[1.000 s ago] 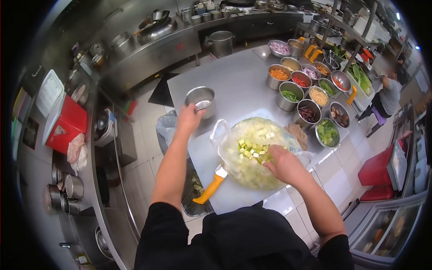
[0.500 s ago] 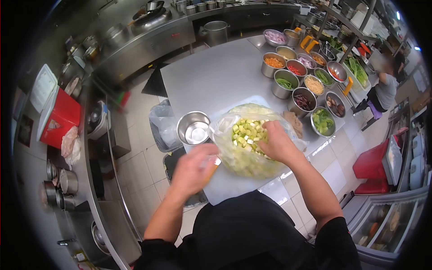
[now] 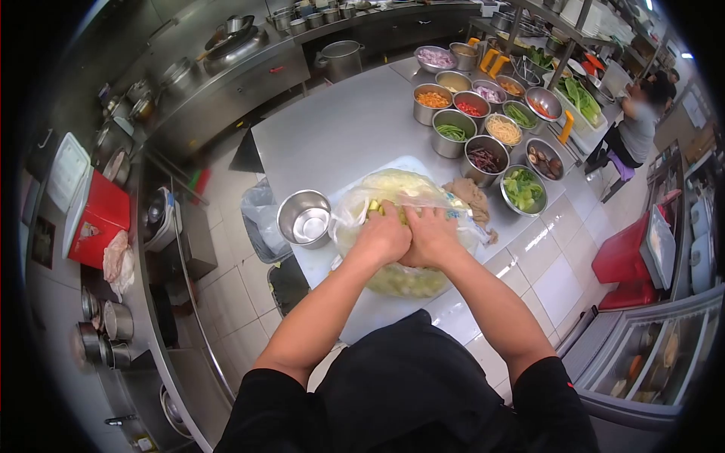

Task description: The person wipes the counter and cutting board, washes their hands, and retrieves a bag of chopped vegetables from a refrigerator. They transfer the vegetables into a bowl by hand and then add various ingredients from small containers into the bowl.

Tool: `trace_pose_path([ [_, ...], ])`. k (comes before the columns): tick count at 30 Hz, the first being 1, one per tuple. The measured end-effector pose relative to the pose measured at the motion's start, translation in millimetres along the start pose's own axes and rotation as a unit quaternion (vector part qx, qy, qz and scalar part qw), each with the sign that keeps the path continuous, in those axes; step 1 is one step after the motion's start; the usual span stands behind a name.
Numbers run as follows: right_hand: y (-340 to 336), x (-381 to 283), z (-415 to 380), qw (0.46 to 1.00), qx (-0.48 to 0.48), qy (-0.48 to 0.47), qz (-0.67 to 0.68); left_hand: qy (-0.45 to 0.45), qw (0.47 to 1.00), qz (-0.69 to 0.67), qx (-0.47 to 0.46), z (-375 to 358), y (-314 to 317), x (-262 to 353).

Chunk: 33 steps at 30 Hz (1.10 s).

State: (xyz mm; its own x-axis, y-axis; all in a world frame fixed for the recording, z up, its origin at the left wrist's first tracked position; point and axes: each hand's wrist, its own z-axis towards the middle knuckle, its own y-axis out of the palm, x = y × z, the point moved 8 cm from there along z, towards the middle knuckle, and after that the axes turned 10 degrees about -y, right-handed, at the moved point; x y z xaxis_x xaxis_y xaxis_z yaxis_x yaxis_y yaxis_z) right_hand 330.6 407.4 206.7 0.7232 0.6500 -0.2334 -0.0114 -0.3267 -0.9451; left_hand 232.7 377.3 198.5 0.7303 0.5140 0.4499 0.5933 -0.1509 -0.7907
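A clear plastic bag of diced green-and-white vegetable, which looks like zucchini, rests on a white cutting board. Both hands are side by side in its mouth, touching each other. My left hand is curled into the pieces, its fingertips hidden. Beside it my right hand lies over the pieces with its fingers stretched and slightly apart. Left of the bag stands a steel bowl with nothing visible in it. A crumpled brown cloth lies against the bag's right side.
Several steel containers of cut vegetables, among them carrot, green beans and leafy greens, crowd the steel table's right side. Lined bins stand at its left edge. A person in grey is at far right.
My left hand has moved right from beside the bowl into the bag. My right hand has shifted left next to it, and the hands now cover most of the diced pieces.
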Motion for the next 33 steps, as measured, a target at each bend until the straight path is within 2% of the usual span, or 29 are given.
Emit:
trace_pose_path([
  [3, -2, 5, 4, 1.0, 0.002, -0.014, -0.02, 0.003, 0.999, 0.0, -0.045, -2, -2, 3],
  [6, 6, 8, 7, 0.996, 0.035, -0.022, -0.078, -0.046, 0.996, 0.042, -0.063, -25, -14, -2],
  [7, 10, 6, 8, 0.993, 0.051, -0.026, -0.104, -0.043, 0.998, 0.024, -0.048, -23, -11, -6],
  [9, 14, -1, 10, 0.989, 0.025, -0.043, -0.14, -0.041, 0.999, -0.015, -0.016, -15, -2, -18],
  [13, 15, -2, 27, 0.986, 0.021, -0.055, -0.156, -0.048, 0.994, -0.097, -0.031, 1, 3, -22],
  [15, 6, -1, 27, 0.993, -0.015, -0.038, -0.109, -0.052, 0.99, -0.127, -0.043, 0, 2, -22],
  [18, 13, 8, 28, 0.998, -0.04, -0.032, -0.036, -0.051, 0.994, -0.1, -0.006, -7, 5, -31],
  [19, 21, 11, 30, 0.998, -0.047, -0.036, -0.012, -0.051, 0.99, -0.128, 0.006, -6, 6, -31],
  [22, 42, 14, 44, 0.997, 0.001, -0.079, -0.026, -0.054, 0.974, -0.216, 0.049, 1, 11, -31],
  [24, 14, 16, 34, 0.994, 0.009, -0.03, 0.107, -0.06, 0.954, -0.28, 0.086, 7, 11, -29],
  [25, 3, 17, 30, 0.985, 0.016, -0.006, 0.174, -0.061, 0.944, -0.315, 0.074, 11, 13, -25],
  [27, 5, 15, 35, 0.965, 0.059, -0.059, 0.248, -0.064, 0.922, -0.378, 0.049, 17, 14, -20],
  [28, 5, 16, 37, 0.952, 0.082, -0.085, 0.284, -0.051, 0.933, -0.354, 0.049, 18, 12, -18],
  [31, -5, 13, 16, 0.975, 0.044, -0.069, 0.206, -0.028, 0.958, -0.282, 0.047, 9, 5, -21],
  [33, 3, 18, 7, 0.969, 0.087, -0.094, 0.21, -0.026, 0.971, -0.232, 0.05, -1, 7, -27],
])
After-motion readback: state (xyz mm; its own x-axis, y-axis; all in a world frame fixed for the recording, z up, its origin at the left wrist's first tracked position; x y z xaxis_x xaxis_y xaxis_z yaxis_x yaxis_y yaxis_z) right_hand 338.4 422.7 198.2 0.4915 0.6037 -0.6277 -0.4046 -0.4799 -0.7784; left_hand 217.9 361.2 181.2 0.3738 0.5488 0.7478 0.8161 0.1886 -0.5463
